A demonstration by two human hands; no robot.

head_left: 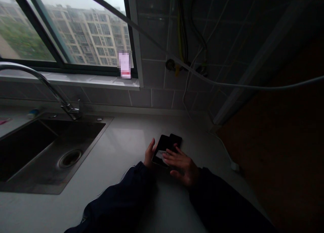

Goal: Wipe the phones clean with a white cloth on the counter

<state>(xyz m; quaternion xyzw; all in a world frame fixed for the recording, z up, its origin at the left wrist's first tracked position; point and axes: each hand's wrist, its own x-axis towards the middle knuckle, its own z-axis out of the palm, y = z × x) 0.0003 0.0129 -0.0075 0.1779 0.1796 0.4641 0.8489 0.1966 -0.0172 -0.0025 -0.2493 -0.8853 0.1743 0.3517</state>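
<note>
A black flat-screen device, like a small tablet or large phone [164, 142], is tilted over the white countertop. My left hand [150, 153] grips it by its left edge, thumb raised along the side and the other fingers mostly hidden. Against the lower part of its screen lies a white wipe or tissue [160, 154]. The fingers of my right hand [183, 165] press on this wipe, fairly straight and slightly apart. Just beyond the device, partly covered by it, a smaller dark phone [176, 138] rests on the counter.
To the left a steel sink [84, 152] is set into the white countertop [121, 165], under a curved faucet [47, 83]. Behind are a window and sill [101, 81]. A pale cable [243, 86] crosses in front of the tiled wall, and a white plug [235, 166] sits at the right.
</note>
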